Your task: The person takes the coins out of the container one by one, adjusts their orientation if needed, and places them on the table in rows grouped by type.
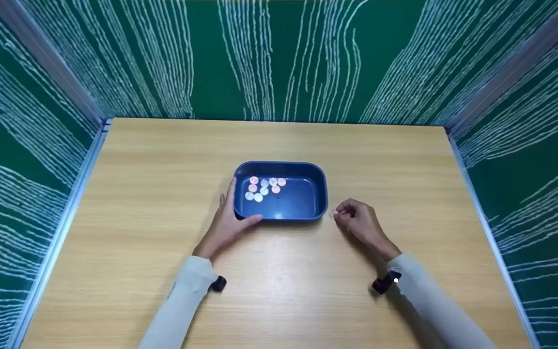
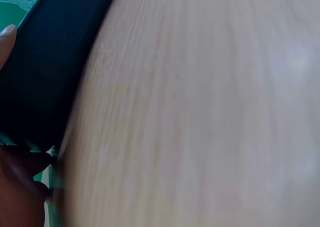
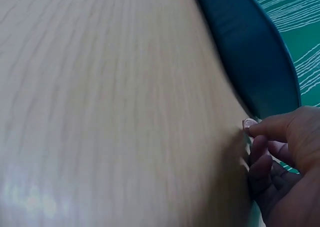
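Note:
A dark blue rectangular tray [image 1: 298, 206] with rounded corners sits on the table, holding several coins [image 1: 264, 183], some copper and some silver, grouped in its left half. My left hand [image 1: 228, 223] grips the tray's near left corner, thumb along the front rim and fingers against the left side. Just off the tray's right side, my right hand [image 1: 359, 220] pinches a coin [image 3: 249, 123] between thumb and fingertips. In the right wrist view that coin looks copper-toned, and the tray's outer wall [image 3: 250, 52] rises just beyond it.
The light wooden table [image 1: 162, 160] extends around the tray on every side. Green panels [image 1: 288, 58] with white wavy lines stand along the back and both sides. Each wrist wears a small black camera [image 1: 218, 283] over a light sleeve.

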A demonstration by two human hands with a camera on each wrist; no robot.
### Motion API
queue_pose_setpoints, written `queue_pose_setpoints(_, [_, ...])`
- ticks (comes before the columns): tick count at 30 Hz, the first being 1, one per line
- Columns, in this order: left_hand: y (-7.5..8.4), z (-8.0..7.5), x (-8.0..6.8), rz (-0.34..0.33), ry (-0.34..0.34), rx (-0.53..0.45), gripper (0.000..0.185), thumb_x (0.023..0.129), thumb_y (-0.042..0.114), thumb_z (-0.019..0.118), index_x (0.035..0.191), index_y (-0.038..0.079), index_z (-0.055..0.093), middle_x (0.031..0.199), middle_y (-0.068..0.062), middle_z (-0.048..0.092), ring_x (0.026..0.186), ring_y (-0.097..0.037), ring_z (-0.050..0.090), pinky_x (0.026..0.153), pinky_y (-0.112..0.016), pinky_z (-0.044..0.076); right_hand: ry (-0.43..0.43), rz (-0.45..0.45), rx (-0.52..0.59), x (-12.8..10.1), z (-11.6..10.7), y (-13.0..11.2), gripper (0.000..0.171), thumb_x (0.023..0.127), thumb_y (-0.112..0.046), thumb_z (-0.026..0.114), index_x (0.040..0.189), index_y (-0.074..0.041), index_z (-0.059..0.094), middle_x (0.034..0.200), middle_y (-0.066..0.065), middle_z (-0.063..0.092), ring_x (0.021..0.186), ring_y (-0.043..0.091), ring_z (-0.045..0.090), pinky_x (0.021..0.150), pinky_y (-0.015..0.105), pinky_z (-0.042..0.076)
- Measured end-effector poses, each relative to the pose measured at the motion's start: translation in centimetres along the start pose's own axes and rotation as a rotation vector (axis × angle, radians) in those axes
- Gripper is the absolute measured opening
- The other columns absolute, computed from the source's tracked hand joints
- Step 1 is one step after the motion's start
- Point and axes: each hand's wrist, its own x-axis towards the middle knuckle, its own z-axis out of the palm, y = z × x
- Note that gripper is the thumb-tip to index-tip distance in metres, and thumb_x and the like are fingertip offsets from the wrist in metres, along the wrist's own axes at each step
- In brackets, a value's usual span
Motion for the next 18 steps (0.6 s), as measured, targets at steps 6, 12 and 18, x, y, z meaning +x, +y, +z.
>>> queue_pose_setpoints(6, [-0.04, -0.01, -0.25, -0.011, 0.003, 0.010, 0.127, 0.089, 0.054, 0.090, 0.177, 0.045, -0.001, 0.185, -0.012, 0.007, 0.166, -0.053, -0.004, 0.127, -0.078, 0.016, 0.010, -0.052, -0.069, 0.07, 0.39, 0.24, 0.008, 0.094, 0.002, 0.081, 0.101, 0.000, 0.078, 0.090, 0.008, 0.071, 0.081, 0.017, 0.061, 0.070, 0.018, 0.047])
queue_pose_setpoints(12, [0.18, -0.17, -0.06, 0.008, 0.006, 0.000, 0.126, 0.090, 0.051, 0.090, 0.177, 0.044, 0.000, 0.186, -0.010, 0.007, 0.167, -0.053, -0.005, 0.128, -0.077, 0.014, 0.040, -0.101, -0.111, 0.27, 0.43, 0.10, 0.008, 0.093, 0.002, 0.080, 0.101, 0.000, 0.079, 0.091, 0.007, 0.070, 0.084, 0.017, 0.062, 0.072, 0.018, 0.047])
queue_pose_setpoints(18, [0.34, -0.14, -0.10, 0.015, -0.003, -0.001, 0.125, 0.091, 0.049, 0.090, 0.177, 0.045, -0.001, 0.186, -0.008, 0.007, 0.167, -0.052, -0.006, 0.129, -0.076, 0.011, 0.038, -0.094, -0.114, 0.08, 0.29, 0.13, 0.007, 0.094, 0.000, 0.079, 0.101, 0.001, 0.080, 0.091, 0.007, 0.071, 0.084, 0.017, 0.062, 0.072, 0.018, 0.047])
